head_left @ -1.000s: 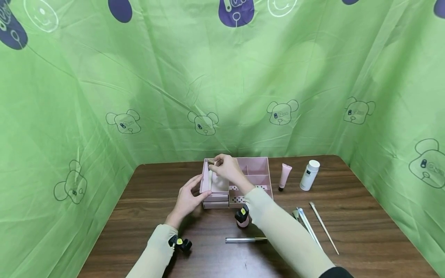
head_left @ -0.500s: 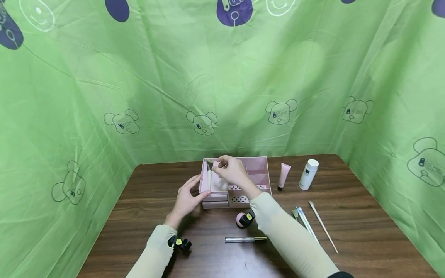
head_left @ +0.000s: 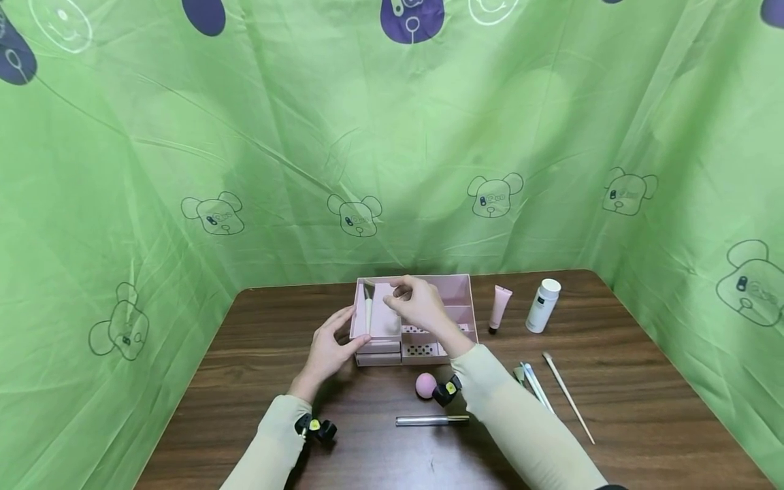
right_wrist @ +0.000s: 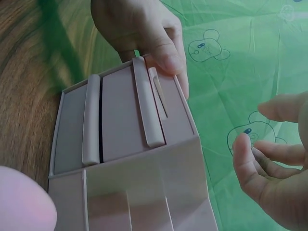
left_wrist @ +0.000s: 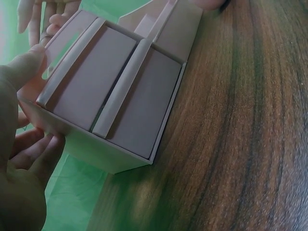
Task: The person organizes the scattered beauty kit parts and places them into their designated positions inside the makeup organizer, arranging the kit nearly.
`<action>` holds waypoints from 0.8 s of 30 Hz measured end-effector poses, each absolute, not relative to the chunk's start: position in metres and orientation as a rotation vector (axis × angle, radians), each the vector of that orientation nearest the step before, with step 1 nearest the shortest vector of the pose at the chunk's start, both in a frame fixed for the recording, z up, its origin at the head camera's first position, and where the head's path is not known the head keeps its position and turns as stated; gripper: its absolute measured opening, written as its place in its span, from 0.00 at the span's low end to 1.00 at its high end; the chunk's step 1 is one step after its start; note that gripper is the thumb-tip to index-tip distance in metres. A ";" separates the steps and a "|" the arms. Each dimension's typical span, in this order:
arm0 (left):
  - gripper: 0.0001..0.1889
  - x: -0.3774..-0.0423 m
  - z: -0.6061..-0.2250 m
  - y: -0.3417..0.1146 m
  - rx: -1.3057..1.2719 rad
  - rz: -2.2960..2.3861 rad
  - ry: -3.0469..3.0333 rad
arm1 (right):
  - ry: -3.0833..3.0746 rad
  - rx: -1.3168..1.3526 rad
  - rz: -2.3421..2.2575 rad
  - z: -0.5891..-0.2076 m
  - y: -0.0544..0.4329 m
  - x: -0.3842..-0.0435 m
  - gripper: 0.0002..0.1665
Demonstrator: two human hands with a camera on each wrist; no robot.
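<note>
A makeup brush [head_left: 368, 314] with a white handle lies along the left part of the top tray of a pink organizer [head_left: 454, 291]. My left hand [head_left: 327, 348] grips the organizer's front left corner, thumb over the tray's rim and fingers against the side wall. In the left wrist view, two drawers [left_wrist: 91, 74] show in the organizer's front. Above the tray, right of the brush, my right hand [head_left: 421, 306] hovers with loosely bent fingers and nothing between them. The right wrist view shows its thumb and fingertips apart, beyond the organizer's edge.
In front of the organizer are a pink round object [head_left: 425, 385] and a silver tube [head_left: 429, 420]. To the right stand a pink squeeze tube [head_left: 499, 309] and a white bottle [head_left: 543, 307]. Nearer lie several brushes, one slim brush [head_left: 567, 396] apart from the others.
My right hand has released the makeup brush and moved right, so the brush now shows fully in the tray. My left hand keeps its place on the organizer.
</note>
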State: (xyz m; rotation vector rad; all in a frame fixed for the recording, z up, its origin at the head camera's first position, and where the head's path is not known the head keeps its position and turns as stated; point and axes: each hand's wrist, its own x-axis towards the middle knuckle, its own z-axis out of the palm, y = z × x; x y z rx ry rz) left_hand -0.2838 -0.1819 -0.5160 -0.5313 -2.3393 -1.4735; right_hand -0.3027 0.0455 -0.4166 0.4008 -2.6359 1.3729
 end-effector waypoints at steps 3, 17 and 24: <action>0.37 -0.284 -0.516 -0.182 -0.527 -1.456 -2.346 | -2.633 0.399 1.346 -0.416 0.050 -0.300 0.22; 0.38 -0.284 -0.518 -0.184 -0.522 -1.358 -2.364 | -2.618 0.391 1.363 -0.424 0.077 -0.286 0.20; 0.37 -0.283 -0.518 -0.183 -0.510 -1.362 -2.364 | -2.614 0.394 1.332 -0.426 0.092 -0.280 0.19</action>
